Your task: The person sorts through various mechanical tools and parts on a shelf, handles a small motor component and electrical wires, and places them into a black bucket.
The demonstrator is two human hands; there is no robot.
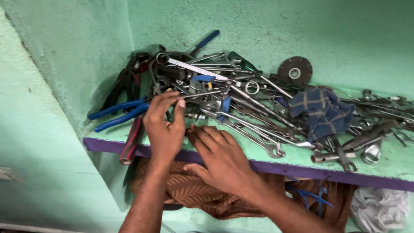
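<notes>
Checked blue rag (pixel 321 111), grinding disc (pixel 295 70) — white cloth (pixel 380 208)
</notes>
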